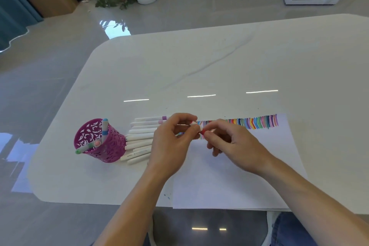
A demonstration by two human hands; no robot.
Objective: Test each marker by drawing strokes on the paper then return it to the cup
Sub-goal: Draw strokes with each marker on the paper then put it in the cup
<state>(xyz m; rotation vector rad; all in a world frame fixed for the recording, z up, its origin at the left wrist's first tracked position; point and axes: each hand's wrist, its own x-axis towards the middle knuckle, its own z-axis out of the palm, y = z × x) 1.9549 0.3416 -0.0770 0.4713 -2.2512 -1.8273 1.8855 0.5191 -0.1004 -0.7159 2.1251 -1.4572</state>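
2 hands meet just above the paper's [249, 175] top edge: left hand [171, 142] fingers clamped on a marker's [192, 124] white barrel, right hand [229, 140] fingers pinching its red cap [203, 131]. The cup [99, 142] stands well left, 3 markers in it, loose markers [139, 138] lying between it and the left hand. Risk: the cap releasing suddenly could jerk the tip across the stroke row [253, 123] or the fingers, or send the cap off the counter [199, 66].

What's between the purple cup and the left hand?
Head view: a row of white markers lying on the table, between cup and left hand.
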